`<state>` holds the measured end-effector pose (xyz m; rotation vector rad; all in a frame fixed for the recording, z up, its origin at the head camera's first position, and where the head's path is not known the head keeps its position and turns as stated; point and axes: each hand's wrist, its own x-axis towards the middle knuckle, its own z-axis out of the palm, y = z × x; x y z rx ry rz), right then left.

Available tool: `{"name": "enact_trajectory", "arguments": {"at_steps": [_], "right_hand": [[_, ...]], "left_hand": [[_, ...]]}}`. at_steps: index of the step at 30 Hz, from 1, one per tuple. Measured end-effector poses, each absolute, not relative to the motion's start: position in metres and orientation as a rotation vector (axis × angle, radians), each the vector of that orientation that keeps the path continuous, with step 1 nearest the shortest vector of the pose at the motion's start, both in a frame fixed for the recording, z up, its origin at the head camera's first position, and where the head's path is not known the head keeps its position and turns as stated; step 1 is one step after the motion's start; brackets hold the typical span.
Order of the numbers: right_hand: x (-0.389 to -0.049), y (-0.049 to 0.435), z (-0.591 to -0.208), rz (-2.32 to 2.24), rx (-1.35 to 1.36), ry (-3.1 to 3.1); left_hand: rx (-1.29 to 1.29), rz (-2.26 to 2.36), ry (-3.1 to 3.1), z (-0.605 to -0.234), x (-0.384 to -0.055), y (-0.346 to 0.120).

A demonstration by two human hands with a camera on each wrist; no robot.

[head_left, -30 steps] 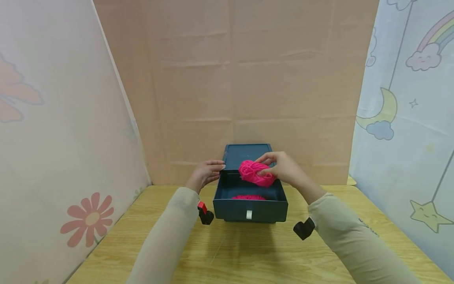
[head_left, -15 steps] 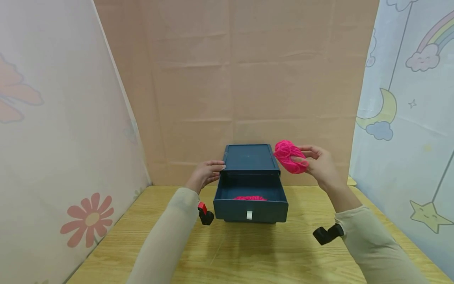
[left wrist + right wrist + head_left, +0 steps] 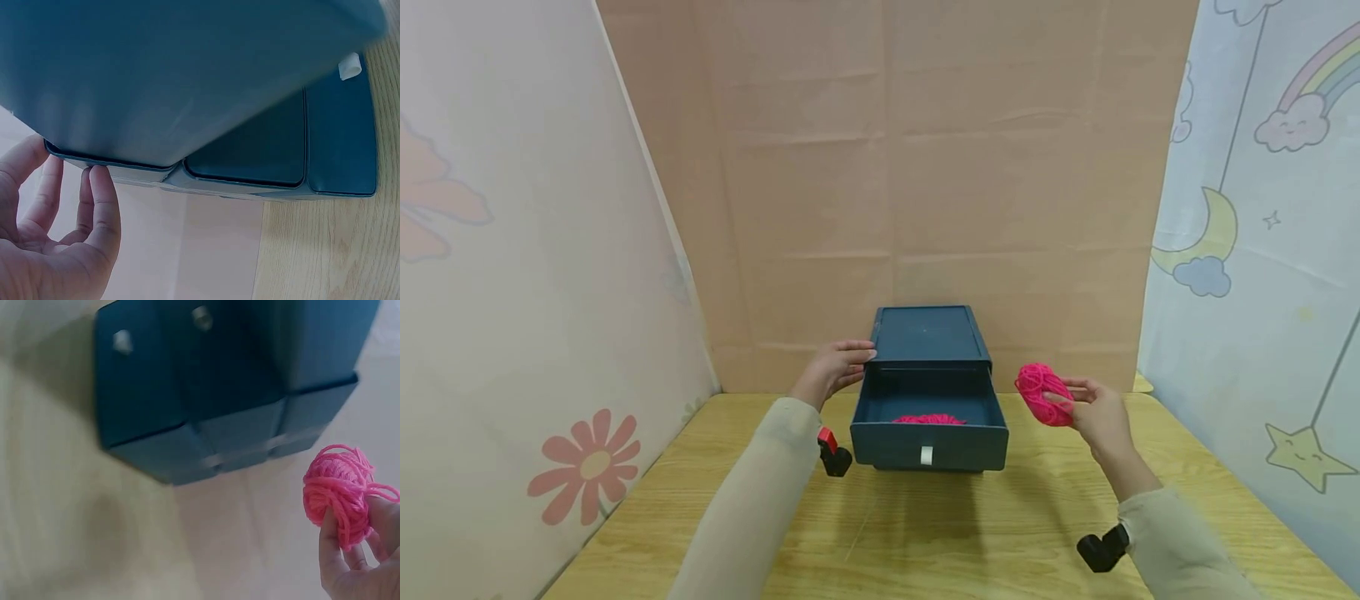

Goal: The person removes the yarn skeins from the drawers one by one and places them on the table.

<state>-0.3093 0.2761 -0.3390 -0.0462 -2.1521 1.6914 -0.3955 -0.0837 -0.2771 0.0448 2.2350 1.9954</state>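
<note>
My right hand [image 3: 1101, 417] holds a bright pink ball of yarn [image 3: 1043, 395] in the air, right of a dark blue drawer unit [image 3: 928, 333]. In the right wrist view, thumb and fingers pinch the yarn ball [image 3: 337, 494] from below, a loose strand looping out. The unit's top drawer [image 3: 928, 447] is pulled out, and more pink yarn [image 3: 930, 419] shows inside, partly hidden by the drawer front. My left hand [image 3: 835, 371] touches the unit's left side near its top front corner. In the left wrist view, the left hand's fingers [image 3: 103, 212] press that side, fairly straight.
Below the pulled-out drawer are more drawers, one with a white tab [image 3: 350, 66]. The unit stands on a wooden table [image 3: 760, 500] before a tan backdrop [image 3: 887, 167]. Patterned cloth walls [image 3: 1247, 333] border both sides. Black cameras are strapped to both wrists.
My right hand has carried the yarn ball out from over the open drawer, up to the right, then lower beside the unit. The left hand has stayed against the unit.
</note>
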Motion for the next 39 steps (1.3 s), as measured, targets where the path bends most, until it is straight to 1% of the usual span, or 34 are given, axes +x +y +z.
{"name": "enact_trajectory", "arguments": {"at_steps": [8,16,20,23,29,39], "right_hand": [[-0.318,0.289,-0.383,1.56,-0.233,-2.371],[-0.32,0.297,-0.412,1.381,-0.267,-2.512],[-0.32,0.298,-0.424,1.455,-0.309,-2.514],[-0.319,0.297,-0.43,1.548,-0.35,-2.504],[-0.32,0.298,-0.437,1.448,-0.339,-2.542],[-0.317,0.297,-0.437,1.32,-0.347,-2.6]], "left_hand": [[0.045,2.003,2.243,-0.278,-0.396,-0.084],[0.042,2.016,2.234,-0.277,-0.396,-0.081],[0.038,2.025,2.226,-0.277,-0.396,-0.081],[0.038,2.02,2.227,-0.277,-0.396,-0.082],[0.056,2.009,2.241,-0.279,-0.396,-0.083],[0.061,1.996,2.254,-0.279,-0.395,-0.083]]}}
